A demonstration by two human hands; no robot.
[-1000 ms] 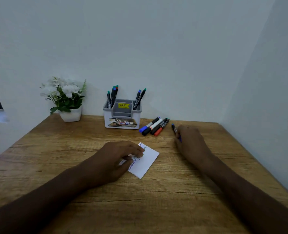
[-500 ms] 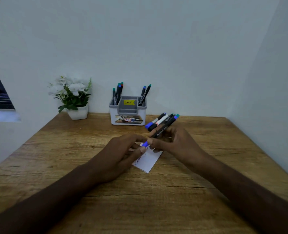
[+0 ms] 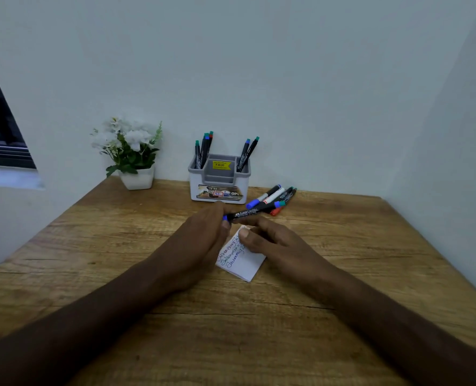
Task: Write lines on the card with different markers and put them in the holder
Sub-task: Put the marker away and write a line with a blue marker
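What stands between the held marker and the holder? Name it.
Nothing visible. Both hands hold the marker above the card; the holder is just behind it, and the loose markers lie right of that path.

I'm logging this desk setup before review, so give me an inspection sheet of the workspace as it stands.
Surface: wooden table, grain and cracks visible.
Job's things: white card flat, three handwritten lines; black marker held horizontally above it; holder by the wall with five markers upright; loose markers lying right of the holder.
Clutter: potted white flowers at back left.
Grips: left hand pinches the marker's blue end; right hand holds its barrel.
Cables: nothing seen.
Surroundings: plain walls, dark window at left.
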